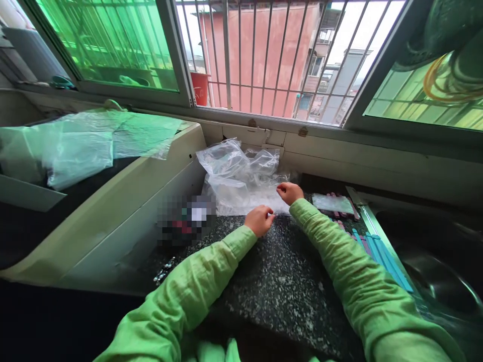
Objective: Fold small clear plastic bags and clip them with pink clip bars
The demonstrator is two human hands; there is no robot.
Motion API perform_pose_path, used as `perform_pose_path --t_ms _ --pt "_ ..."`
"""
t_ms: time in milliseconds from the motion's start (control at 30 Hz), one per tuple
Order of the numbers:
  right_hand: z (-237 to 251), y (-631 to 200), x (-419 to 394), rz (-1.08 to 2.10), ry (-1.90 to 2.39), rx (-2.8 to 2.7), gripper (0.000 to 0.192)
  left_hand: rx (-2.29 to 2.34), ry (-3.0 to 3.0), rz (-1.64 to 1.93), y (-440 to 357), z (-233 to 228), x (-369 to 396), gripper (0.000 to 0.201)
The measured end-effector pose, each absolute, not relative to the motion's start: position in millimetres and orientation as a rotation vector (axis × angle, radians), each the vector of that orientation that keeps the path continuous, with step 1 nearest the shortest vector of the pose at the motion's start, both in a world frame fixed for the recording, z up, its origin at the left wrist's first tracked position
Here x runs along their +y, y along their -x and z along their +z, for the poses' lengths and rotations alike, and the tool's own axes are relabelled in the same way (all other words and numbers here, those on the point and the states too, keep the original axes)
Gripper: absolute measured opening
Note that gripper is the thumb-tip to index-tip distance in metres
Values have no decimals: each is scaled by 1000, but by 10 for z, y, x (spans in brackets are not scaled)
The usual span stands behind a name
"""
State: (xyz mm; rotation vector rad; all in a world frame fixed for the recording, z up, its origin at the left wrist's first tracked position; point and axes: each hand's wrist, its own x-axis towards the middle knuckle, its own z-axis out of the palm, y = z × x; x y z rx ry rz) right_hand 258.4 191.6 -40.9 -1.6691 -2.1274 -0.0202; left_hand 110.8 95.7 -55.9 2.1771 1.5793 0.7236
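Both hands are at a heap of clear plastic bags (230, 166) on a dark speckled countertop (279, 281). My left hand (259, 221) is at the heap's front edge, its fingers curled together. Farther back and to the right, my right hand (290, 193) overlaps the edge of the plastic, with thumb and fingers drawn into a pinch. Whatever either hand may hold is too small or hidden to make out. Just right of my right hand lies a clear packet (332, 203) on top of some pinkish strips.
Blue and purple flat strips (381, 254) lie on the right beside a dark sink (433, 281). Small shiny pieces (164, 270) and a blurred-out item (186, 221) are on the left. A pale raised unit (151, 201) borders the left side, with plastic sheeting (86, 141) over it.
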Motion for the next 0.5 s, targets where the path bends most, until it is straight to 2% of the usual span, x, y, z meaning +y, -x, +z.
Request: perform_pose_path --t_ms 233,500 --pt "-394 -1899 2045 -190 1573 -2252 24 1818 -2166 771 -676 -602 913 21" --pt "-452 -1601 2181 -424 1457 -2342 23 1731 -2156 731 -624 -691 981 22"
